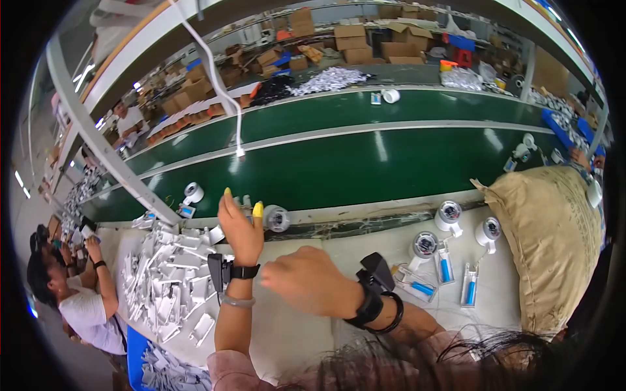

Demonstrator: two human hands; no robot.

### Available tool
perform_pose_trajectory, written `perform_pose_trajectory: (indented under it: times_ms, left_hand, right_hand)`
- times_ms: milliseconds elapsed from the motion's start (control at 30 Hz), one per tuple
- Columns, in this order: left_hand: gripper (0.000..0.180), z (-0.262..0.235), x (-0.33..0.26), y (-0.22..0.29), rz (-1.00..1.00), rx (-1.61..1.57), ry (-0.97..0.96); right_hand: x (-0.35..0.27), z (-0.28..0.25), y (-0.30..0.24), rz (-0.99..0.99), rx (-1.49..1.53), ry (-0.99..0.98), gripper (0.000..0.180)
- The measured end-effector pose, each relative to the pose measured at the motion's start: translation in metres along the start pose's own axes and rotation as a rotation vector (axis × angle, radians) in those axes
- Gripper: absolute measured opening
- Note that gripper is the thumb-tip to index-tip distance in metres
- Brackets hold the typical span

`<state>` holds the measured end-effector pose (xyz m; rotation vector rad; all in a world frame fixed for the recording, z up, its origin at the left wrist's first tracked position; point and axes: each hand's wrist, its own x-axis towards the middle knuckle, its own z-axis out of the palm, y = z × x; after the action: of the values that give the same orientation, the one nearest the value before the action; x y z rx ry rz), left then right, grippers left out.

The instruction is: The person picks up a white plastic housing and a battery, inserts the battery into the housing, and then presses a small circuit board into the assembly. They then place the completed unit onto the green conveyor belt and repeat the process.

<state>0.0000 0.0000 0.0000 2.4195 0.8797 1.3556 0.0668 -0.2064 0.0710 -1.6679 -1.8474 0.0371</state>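
My left hand [242, 229] reaches to the near edge of the green conveyor belt. Yellow covers sit on two of its fingertips, and thumb and forefinger are spread apart. Just right of it is a round white lamp-like head [278, 219]; a pale part [246, 203] shows partly behind the fingers. I cannot tell whether the hand touches either. My right hand [306, 281] hovers over the pale worktop, blurred, its fingers turned under and hidden. Right of it lie several round white heads [425, 245], wired to open white housings with blue cylindrical cells [446, 270].
A heap of white plastic housings [171, 277] covers the left worktop, above a blue bin [135, 355] of parts. A tan sack [554, 228] stands at right. A white cable [225, 98] hangs over the green belt [313, 169]. A co-worker [81, 300] works at left.
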Motion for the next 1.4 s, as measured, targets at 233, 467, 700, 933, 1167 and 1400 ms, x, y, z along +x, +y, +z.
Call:
perform_pose_trajectory:
  times_ms: [233, 467, 700, 933, 1167, 1400]
  left_hand:
    - [0.054, 0.044, -0.071, 0.114, 0.503, -0.384, -0.671]
    - [0.037, 0.092, -0.132, 0.168, 0.439, -0.464, -0.899]
    - [0.022, 0.097, -0.120, 0.151, 0.105, -0.831, -1.005]
    - [0.030, 0.019, -0.066, 0.095, -0.644, -0.987, -1.275]
    - [0.043, -0.020, -0.069, 0.042, -0.784, -1.431, -0.959]
    - [0.037, -0.039, -0.055, 0.022, -0.744, -1.157, -0.847]
  right_hand:
    - [-0.028, 0.005, -0.024, -0.327, 0.167, 0.145, 0.010]
    - [-0.027, 0.006, -0.026, -0.430, 0.089, 0.082, 0.016]
    - [-0.026, 0.000, -0.018, -0.544, 0.152, 0.084, 0.015]
    - [-0.018, -0.010, 0.008, -0.420, 0.184, 0.211, 0.012]
    - [-0.002, 0.022, 0.065, -0.047, 0.204, 0.219, 0.031]
    - [0.002, 0.039, 0.081, -0.067, 0.442, 0.027, 0.047]
